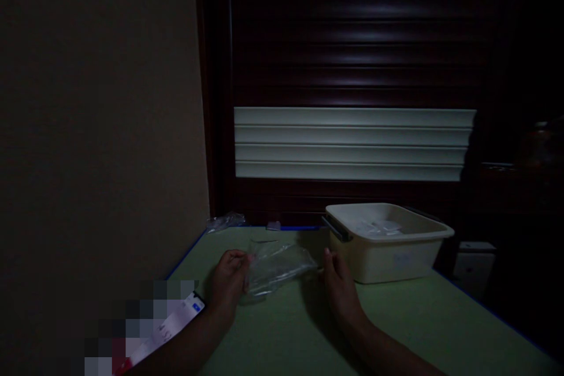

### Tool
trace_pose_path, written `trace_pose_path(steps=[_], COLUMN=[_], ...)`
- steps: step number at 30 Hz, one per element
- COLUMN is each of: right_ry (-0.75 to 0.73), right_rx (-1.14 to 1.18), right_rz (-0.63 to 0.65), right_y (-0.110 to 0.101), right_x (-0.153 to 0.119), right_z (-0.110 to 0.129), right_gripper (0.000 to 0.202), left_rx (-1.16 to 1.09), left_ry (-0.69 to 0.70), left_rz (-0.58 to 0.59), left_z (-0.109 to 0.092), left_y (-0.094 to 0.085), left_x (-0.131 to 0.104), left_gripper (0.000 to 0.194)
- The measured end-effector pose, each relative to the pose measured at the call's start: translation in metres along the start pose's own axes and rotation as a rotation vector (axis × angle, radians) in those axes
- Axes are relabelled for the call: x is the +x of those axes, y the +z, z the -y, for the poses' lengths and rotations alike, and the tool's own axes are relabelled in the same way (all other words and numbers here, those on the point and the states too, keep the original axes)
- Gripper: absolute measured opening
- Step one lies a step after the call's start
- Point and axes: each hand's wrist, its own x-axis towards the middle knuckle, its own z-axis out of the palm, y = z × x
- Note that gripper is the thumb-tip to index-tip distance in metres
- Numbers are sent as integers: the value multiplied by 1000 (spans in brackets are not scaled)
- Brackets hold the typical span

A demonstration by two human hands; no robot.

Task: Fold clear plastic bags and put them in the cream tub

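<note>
A clear, thin plastic bag [279,267] stretches between my two hands above the green tabletop [268,335]. My left hand [231,279] pinches its left edge between thumb and fingers. At the bag's pointed right corner is my right hand [339,288], its fingers drawn together. The fingertips there seem to grip the corner, though dim light blurs the contact. Just beyond my right hand stands a cream plastic basin [396,258] with dark handles, holding some clear and whitish items [379,227].
Another crumpled clear plastic piece [227,221] lies at the table's far left corner, with a small pale object [274,225] nearby. A lit phone screen [176,323] is beside my left forearm. A wall [101,129] borders the left; dark slatted panels [352,59] rise behind.
</note>
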Motion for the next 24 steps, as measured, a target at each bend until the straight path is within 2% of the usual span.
trace_pose_path(steps=[3, 5, 9, 13, 15, 24], right_ry=[-86, -110, -22, -52, -93, -154], right_rx=[5, 13, -25, -45, -20, -9], right_rz=[34, 93, 255, 376, 349, 13], right_y=[-3, -3, 3, 8, 7, -8], right_x=[-2, -3, -7, -10, -10, 0], right_z=[6, 7, 1, 1, 4, 15], right_gripper=[40, 46, 60, 35, 30, 31], left_rx=[-13, -13, -5, 40, 63, 9], left_ry=[6, 7, 23, 13, -1, -94], left_rz=[37, 78, 151, 198, 225, 425], left_z=[-2, -3, -5, -3, -1, -1], left_y=[1, 3, 7, 8, 8, 9], left_x=[-1, -3, -7, -9, -9, -13], left_gripper=[46, 47, 51, 53, 53, 70])
